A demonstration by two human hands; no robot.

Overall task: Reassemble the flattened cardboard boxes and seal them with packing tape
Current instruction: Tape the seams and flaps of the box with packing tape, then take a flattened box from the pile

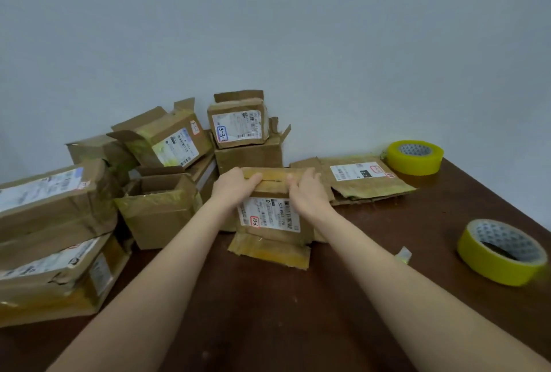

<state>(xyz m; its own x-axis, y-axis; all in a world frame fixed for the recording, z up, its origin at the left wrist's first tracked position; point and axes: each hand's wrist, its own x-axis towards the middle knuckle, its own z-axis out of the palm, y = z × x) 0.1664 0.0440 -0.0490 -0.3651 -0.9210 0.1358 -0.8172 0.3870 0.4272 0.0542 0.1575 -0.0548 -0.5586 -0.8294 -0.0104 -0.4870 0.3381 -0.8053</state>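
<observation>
A small brown cardboard box with a white shipping label stands on the dark wooden table, its lower flap spread toward me. My left hand grips the box's top left edge, thumb over the top flaps. My right hand grips the top right edge the same way. A narrow gap shows between the two top flaps. A flattened cardboard box with a label lies just right of it. Two rolls of yellow packing tape lie to the right: the far roll and the near roll.
Several assembled, partly open cardboard boxes are piled at the left and back, among them a long box and an open one. A grey wall stands behind. A small scrap of tape lies on the table near the right forearm.
</observation>
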